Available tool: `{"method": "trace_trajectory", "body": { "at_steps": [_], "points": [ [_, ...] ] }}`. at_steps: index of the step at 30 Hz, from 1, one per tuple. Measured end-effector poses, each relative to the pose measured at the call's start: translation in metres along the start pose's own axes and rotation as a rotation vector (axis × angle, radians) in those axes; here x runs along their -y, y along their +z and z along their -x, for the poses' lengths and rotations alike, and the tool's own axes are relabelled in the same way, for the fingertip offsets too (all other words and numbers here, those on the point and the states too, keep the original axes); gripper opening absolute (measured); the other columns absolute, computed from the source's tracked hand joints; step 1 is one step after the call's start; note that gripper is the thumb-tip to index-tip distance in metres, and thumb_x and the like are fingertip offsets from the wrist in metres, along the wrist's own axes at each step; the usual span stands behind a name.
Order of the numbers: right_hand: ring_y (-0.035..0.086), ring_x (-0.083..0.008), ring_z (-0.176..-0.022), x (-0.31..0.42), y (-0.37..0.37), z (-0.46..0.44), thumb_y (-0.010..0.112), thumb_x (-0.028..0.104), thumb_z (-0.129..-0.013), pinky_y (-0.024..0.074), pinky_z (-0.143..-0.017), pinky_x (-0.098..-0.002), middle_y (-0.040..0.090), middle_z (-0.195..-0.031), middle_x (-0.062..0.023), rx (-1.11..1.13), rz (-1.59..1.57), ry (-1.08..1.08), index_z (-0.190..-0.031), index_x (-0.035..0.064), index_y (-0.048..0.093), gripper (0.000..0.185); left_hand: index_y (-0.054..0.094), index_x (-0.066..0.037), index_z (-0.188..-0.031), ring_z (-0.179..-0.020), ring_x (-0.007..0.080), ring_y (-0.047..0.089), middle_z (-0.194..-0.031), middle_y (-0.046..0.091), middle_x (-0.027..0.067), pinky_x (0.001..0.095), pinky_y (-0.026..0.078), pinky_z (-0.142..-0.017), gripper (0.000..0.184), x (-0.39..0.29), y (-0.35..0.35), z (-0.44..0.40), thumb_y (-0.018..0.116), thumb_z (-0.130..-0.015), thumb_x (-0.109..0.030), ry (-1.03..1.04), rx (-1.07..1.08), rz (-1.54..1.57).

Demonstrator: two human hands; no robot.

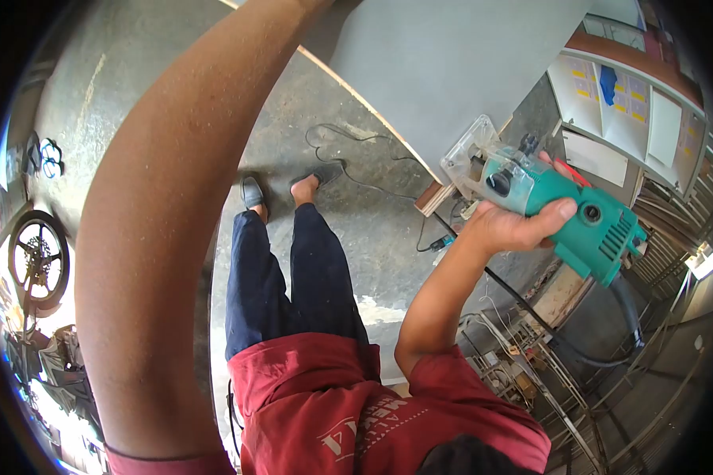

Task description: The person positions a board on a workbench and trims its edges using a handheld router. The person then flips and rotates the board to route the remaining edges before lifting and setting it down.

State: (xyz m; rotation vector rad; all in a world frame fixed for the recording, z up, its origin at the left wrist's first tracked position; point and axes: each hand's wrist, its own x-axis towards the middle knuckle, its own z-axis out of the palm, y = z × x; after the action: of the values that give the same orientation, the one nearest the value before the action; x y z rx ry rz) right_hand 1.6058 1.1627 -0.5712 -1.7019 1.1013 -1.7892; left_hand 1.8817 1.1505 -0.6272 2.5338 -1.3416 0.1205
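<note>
My right hand [519,226] is wrapped round the green body of a trim router [602,229], thumb on its near side. The router is tilted, and its clear plastic base [471,150] points up and left, close to the corner of a large grey panel [459,63]. A dark cord [610,362] trails from the router's rear end. My left forearm [174,198] stretches up across the left side to the top edge of the view, beside the panel. The left hand itself lies beyond the frame.
A thin cord [372,190] lies on the concrete floor [293,95] near my feet. Another teal tool [442,243] sits below the panel corner. White cabinets [634,103] stand at upper right, metal racks [523,372] at lower right. A wheel [38,257] is far left.
</note>
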Motion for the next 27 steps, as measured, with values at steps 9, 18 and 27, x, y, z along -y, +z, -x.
{"method": "trace_trajectory", "body": {
  "at_steps": [9, 18, 27],
  "points": [
    [0.064, -0.0326, -0.088, -0.019, 0.007, -0.023, 0.068, 0.042, -0.086, 0.0575, -0.074, -0.0441, 0.061, -0.097, -0.0204, -0.015, -0.021, -0.004, -0.099, -0.0116, 0.057, 0.057, 0.030, -0.005, -0.156, -0.153, 0.0365, 0.015, -0.164, 0.023, 0.0190, 0.0511, 0.007, -0.126, 0.064, -0.004, -0.018, 0.002, 0.028, -0.101, -0.039, -0.008, 0.020, 0.038],
    [0.065, -0.0328, -0.087, -0.028, -0.013, 0.012, 0.072, 0.034, -0.085, 0.0589, -0.074, -0.0423, 0.062, -0.099, -0.0212, -0.048, -0.082, -0.016, -0.103, -0.0135, 0.056, 0.053, 0.031, -0.004, -0.156, -0.153, 0.0369, 0.014, -0.164, 0.022, 0.0210, 0.0508, 0.006, -0.126, 0.065, 0.015, -0.023, 0.076, 0.032, -0.100, -0.038, -0.055, 0.052, 0.140],
    [0.066, -0.0284, -0.086, -0.029, -0.009, 0.012, 0.072, 0.025, -0.088, 0.0578, -0.076, -0.0391, 0.065, -0.098, -0.0193, -0.006, -0.121, -0.001, -0.108, -0.0130, 0.058, 0.045, 0.031, -0.002, -0.155, -0.154, 0.0382, 0.011, -0.164, 0.021, 0.0219, 0.0514, 0.004, -0.125, 0.068, 0.045, -0.030, 0.120, 0.038, -0.098, -0.039, -0.084, 0.080, 0.184]
  ]
}}
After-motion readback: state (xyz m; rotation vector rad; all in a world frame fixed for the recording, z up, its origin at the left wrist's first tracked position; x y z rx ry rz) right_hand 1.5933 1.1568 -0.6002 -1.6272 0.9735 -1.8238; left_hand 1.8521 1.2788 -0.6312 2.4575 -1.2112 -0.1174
